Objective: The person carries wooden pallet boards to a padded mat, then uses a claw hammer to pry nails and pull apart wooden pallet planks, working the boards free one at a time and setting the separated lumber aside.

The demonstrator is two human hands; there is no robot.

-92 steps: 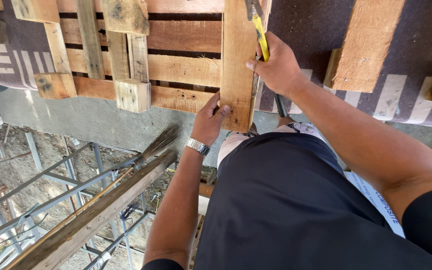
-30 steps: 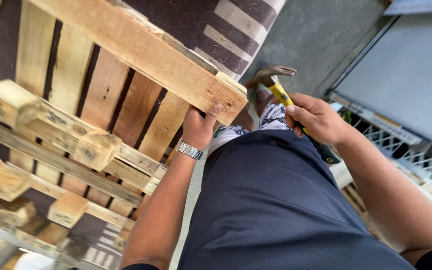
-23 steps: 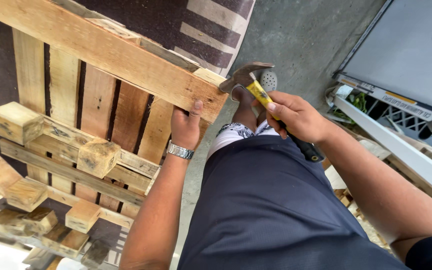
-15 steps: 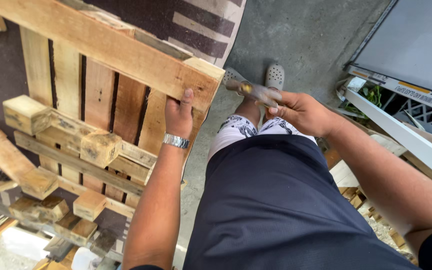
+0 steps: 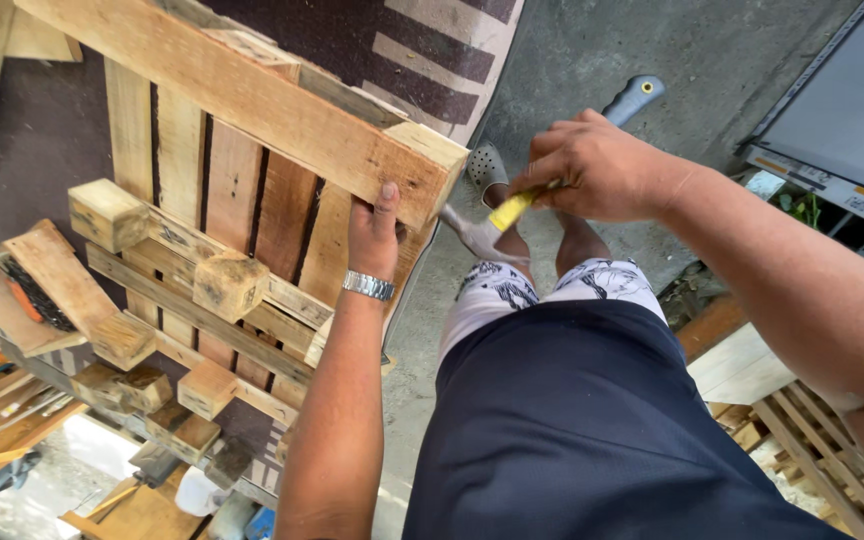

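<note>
The left hand (image 5: pixel 373 232) is pressing flat against the wooden pallet (image 5: pixel 252 215), fingers together and pointing up at the underside of a thick, rough-sawn top beam (image 5: pixel 252 100), with a metal link wristwatch (image 5: pixel 368 286) sitting on the wrist. The pallet is standing tilted, its slats pale and reddish by turns, grain running lengthwise, with dark gaps showing between them; squat square blocks (image 5: pixel 107 213) are jutting from the lower cross boards. The right hand (image 5: pixel 592 170) is closing in a fist around a hammer (image 5: pixel 542 165), gripping the yellow section of the shaft while the grey rubbery handle end is sticking out past the knuckles toward the far side. The steel head (image 5: pixel 472 235), dull and curved like a claw, is lying just beside the end corner of the top beam, near the left hand's fingertips; whether it is touching the wood is unclear. Below, dark smooth shorts (image 5: pixel 592 430) and a patterned white hem are filling the lower view, with a grey perforated clog (image 5: pixel 487 170) resting on speckled concrete floor (image 5: pixel 652 50). A striped dark mat (image 5: pixel 432 45) is lying behind the pallet
</note>
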